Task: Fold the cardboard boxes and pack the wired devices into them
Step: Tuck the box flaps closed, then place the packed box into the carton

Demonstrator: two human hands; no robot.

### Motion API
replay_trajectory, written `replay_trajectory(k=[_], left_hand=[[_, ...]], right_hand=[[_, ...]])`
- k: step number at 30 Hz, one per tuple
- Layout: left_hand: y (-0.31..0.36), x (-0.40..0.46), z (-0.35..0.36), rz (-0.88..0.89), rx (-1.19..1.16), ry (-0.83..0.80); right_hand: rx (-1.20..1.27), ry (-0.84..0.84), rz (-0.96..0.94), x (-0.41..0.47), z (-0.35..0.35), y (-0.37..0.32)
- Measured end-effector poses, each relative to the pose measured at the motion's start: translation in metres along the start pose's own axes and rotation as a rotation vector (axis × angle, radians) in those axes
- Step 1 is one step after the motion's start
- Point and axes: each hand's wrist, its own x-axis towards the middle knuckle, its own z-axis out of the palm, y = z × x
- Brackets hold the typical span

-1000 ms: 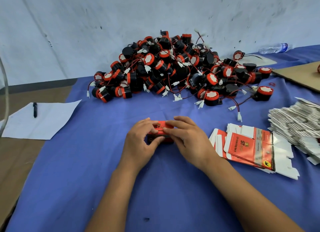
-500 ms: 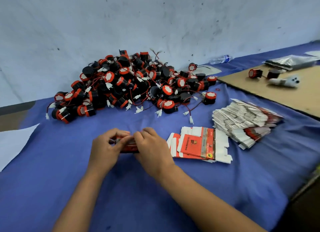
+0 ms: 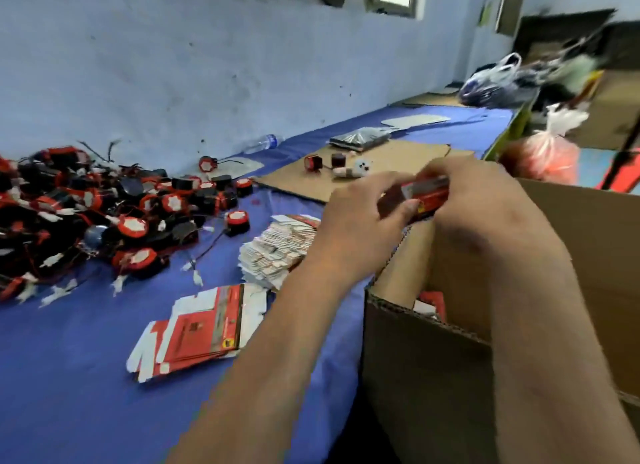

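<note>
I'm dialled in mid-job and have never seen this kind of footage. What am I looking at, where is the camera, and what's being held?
There is no machine here: a person works with bare hands, and the single camera sits on their head, looking forward and down.

The left hand and right hand together hold a small red folded cardboard box above a large open brown corrugated carton, which already seems to hold some red boxes.

On the blue cloth-covered table lie a heap of round black-and-red wired devices, a fanned bundle of flat red-and-white box blanks, and a bigger stack of the same blanks behind it. A flat brown cardboard sheet further back carries a few loose parts.
</note>
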Motion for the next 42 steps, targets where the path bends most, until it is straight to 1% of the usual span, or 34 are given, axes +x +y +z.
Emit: replay_trajectory(k=[2,4,5,6,7,8,10,11,12,13,14,15,16,17,18,19,20,21,22,24,26,29,30,31,32,34,35,36,37,38,39,40,42], left_hand=[[0.013,0.012,0.031,-0.03,0.09,-0.184],[0.018,0.016,0.052,-0.088,0.151,-0.338],[0.018,0.016,0.059,-0.114,0.157,-0.376],[0.017,0.015,0.062,-0.121,0.157,-0.375],[0.014,0.012,0.062,-0.107,0.165,-0.321],[0.008,0.009,0.058,-0.077,0.168,-0.214],[-0.008,-0.004,0.04,-0.011,0.146,0.053],[-0.021,-0.012,0.027,0.005,0.153,0.174],[-0.037,-0.024,0.014,-0.023,0.174,0.267],[-0.055,-0.037,0.0,-0.105,0.197,0.335],[-0.075,-0.051,-0.015,-0.232,0.207,0.373],[-0.095,-0.066,-0.028,-0.393,0.214,0.389],[-0.115,-0.083,-0.043,-0.558,0.25,0.404],[-0.133,-0.1,-0.057,-0.691,0.31,0.414],[-0.151,-0.117,-0.072,-0.792,0.391,0.414],[-0.165,-0.135,-0.084,-0.862,0.49,0.378],[-0.176,-0.15,-0.092,-0.896,0.598,0.308],[-0.185,-0.165,-0.097,-0.888,0.692,0.242],[-0.191,-0.177,-0.098,-0.834,0.75,0.202],[-0.198,-0.193,-0.098,-0.727,0.758,0.222],[-0.201,-0.195,-0.101,-0.713,0.721,0.307],[-0.2,-0.189,-0.104,-0.755,0.599,0.407],[-0.199,-0.186,-0.104,-0.745,0.543,0.471],[-0.196,-0.184,-0.106,-0.722,0.48,0.564],[-0.192,-0.182,-0.109,-0.685,0.398,0.693],[-0.184,-0.178,-0.121,-0.645,0.231,0.966],[-0.182,-0.176,-0.127,-0.655,0.158,1.028],[-0.182,-0.178,-0.133,-0.656,0.065,1.032],[-0.182,-0.18,-0.138,-0.636,-0.051,1.005],[-0.181,-0.187,-0.143,-0.613,-0.166,0.973],[-0.182,-0.194,-0.148,-0.594,-0.238,0.946],[-0.182,-0.203,-0.152,-0.573,-0.263,0.934],[-0.185,-0.224,-0.169,-0.516,-0.249,0.954]], right_hand=[[-0.056,-0.141,0.073,-0.001,0.001,0.031],[-0.08,-0.259,0.115,-0.002,0.008,0.045],[-0.076,-0.297,0.125,-0.001,0.013,0.047],[-0.061,-0.31,0.132,0.001,0.017,0.047],[-0.046,-0.299,0.13,0.003,0.021,0.044],[-0.031,-0.256,0.117,0.008,0.025,0.04],[-0.006,-0.107,0.066,0.014,0.032,0.022],[0.021,-0.006,0.01,0.016,0.038,0.008],[0.07,0.085,-0.069,0.017,0.046,-0.01],[0.142,0.13,-0.164,0.017,0.058,-0.032],[0.218,0.109,-0.255,0.016,0.072,-0.054],[0.283,0.005,-0.338,0.015,0.089,-0.074],[0.3,-0.167,-0.419,0.013,0.11,-0.096],[0.247,-0.364,-0.496,0.01,0.132,-0.115],[0.137,-0.553,-0.567,0.006,0.153,-0.132],[0.005,-0.692,-0.626,0.003,0.172,-0.144],[-0.107,-0.776,-0.673,0.0,0.189,-0.151],[-0.181,-0.824,-0.705,-0.002,0.202,-0.158],[-0.223,-0.848,-0.722,-0.002,0.212,-0.162],[-0.266,-0.864,-0.758,-0.001,0.221,-0.17],[-0.256,-0.853,-0.79,0.002,0.222,-0.175],[-0.145,-0.805,-0.812,0.001,0.223,-0.174],[-0.103,-0.772,-0.814,0.0,0.222,-0.172],[-0.056,-0.728,-0.818,0.0,0.222,-0.17],[0.006,-0.678,-0.812,0.001,0.221,-0.17],[0.233,-0.627,-0.735,0.001,0.218,-0.175],[0.42,-0.657,-0.653,0.0,0.216,-0.181],[0.643,-0.723,-0.548,-0.005,0.215,-0.189],[0.846,-0.817,-0.445,-0.009,0.215,-0.197],[0.994,-0.919,-0.366,-0.016,0.217,-0.211],[1.071,-1.01,-0.312,-0.023,0.22,-0.224],[1.136,-1.101,-0.271,-0.031,0.224,-0.236],[1.192,-1.249,-0.232,-0.05,0.24,-0.264]])
